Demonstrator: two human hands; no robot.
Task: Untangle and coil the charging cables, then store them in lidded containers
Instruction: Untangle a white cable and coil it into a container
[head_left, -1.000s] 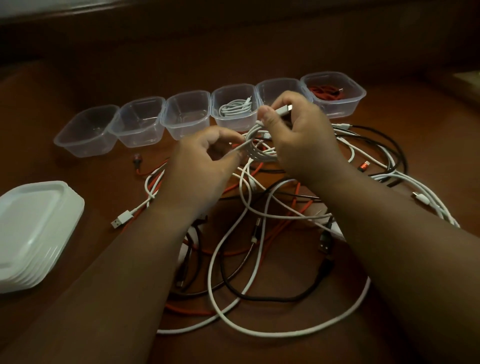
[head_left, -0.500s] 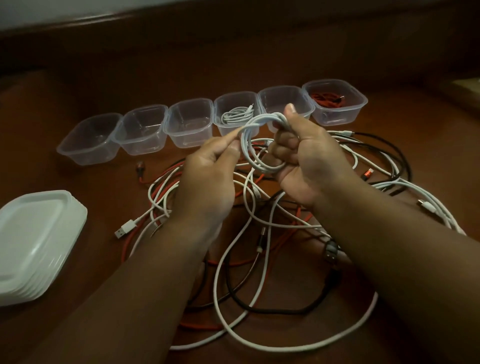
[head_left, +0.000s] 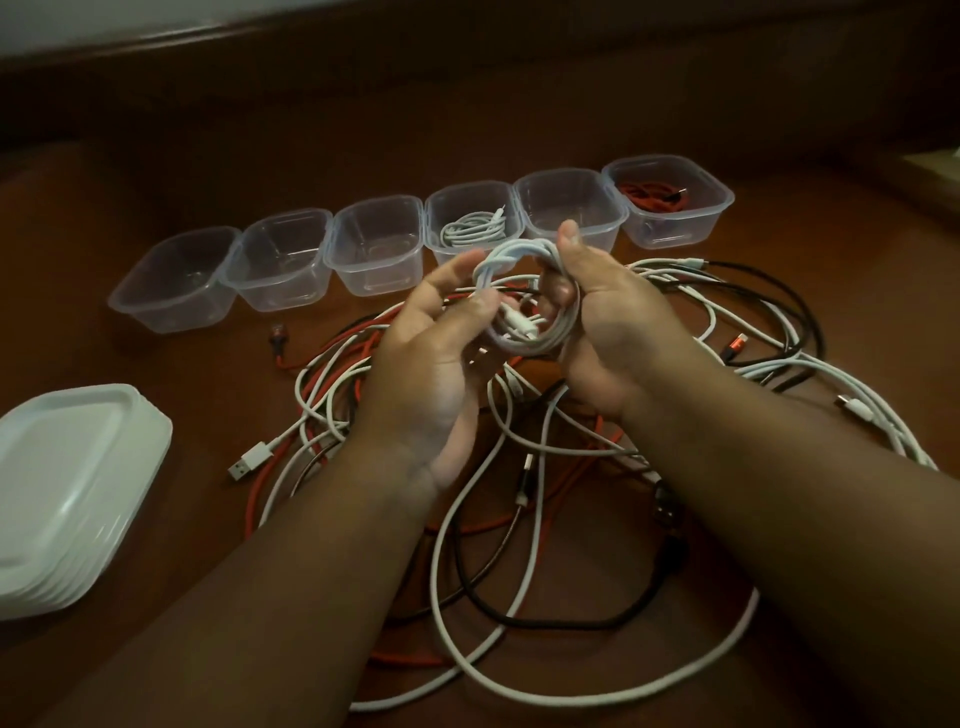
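Head view: right hand (head_left: 608, 332) grips a white cable coil (head_left: 524, 301), thumb on the top of the loops, fingers curled through them. Left hand (head_left: 431, 364) is at the coil's left side, palm turned up, fingers partly curled, thumb and fingertips pinching the loops; the exact contact is hard to read. Coil is held up above the cable pile (head_left: 519, 467), just near of the container row.

Progress, as I judge it: early to middle. Six clear containers sit in a row on the far side. The fourth from left (head_left: 470, 208) has a coiled white cable in it, the far-right one (head_left: 675, 202) has a coiled red cable. The other four look empty, including the fifth (head_left: 566, 202) right behind the hands. None has a lid on; the white lid stack (head_left: 67, 483) sits at near left. The coil in hand looks nearly wound, with a plug end visible inside the loops. Left to do: drop it in a container, untangle the remaining white, red and black cables on the brown table (head_left: 156, 104), then lid everything.

Pose: both forearms reach in from the near edge and converge on the coil at centre.
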